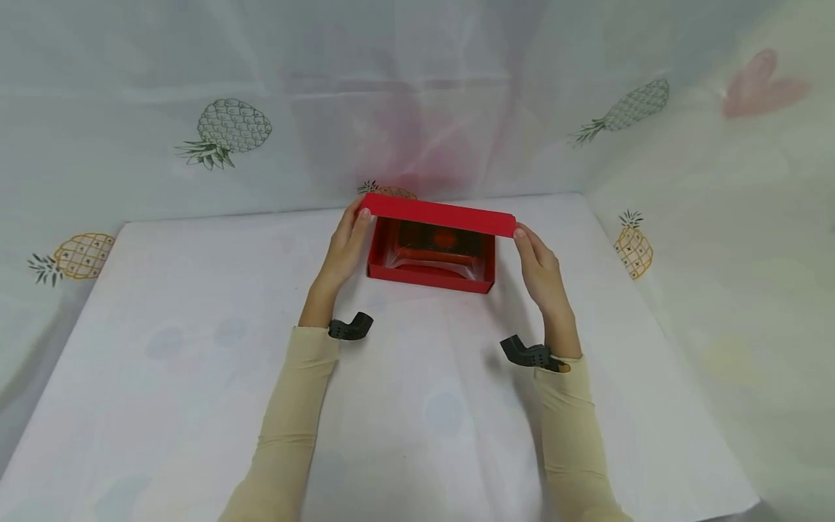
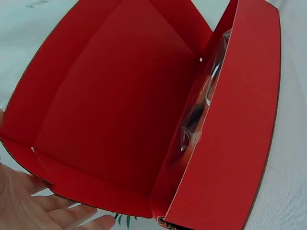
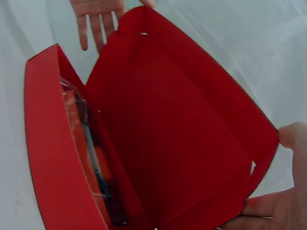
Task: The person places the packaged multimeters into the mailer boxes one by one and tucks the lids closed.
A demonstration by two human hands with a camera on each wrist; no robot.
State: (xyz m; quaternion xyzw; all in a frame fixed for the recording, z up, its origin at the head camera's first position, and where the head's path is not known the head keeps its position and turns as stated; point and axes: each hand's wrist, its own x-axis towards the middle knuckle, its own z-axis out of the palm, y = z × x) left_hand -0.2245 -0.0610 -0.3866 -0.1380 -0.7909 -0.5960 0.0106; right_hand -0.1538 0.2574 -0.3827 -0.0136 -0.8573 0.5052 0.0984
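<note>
A red cardboard box (image 1: 427, 277) sits near the far edge of the table, its hinged lid (image 1: 438, 214) raised and tilted. Inside lies an orange and dark item (image 1: 440, 245) in clear plastic; its kind cannot be told. My left hand (image 1: 343, 250) holds the lid's left corner, thumb at the front edge and fingers along the side flap (image 2: 91, 189). On the opposite corner, my right hand (image 1: 540, 270) grips the lid with the thumb on its edge and fingers behind the side flap (image 3: 211, 206). The lid partly covers the item in the head view.
A white cloth (image 1: 404, 406) covers the table. Behind it hangs a pale curtain (image 1: 313, 123) printed with pineapples, and more of the curtain runs along the right side. Each wrist carries a black camera mount (image 1: 351, 326).
</note>
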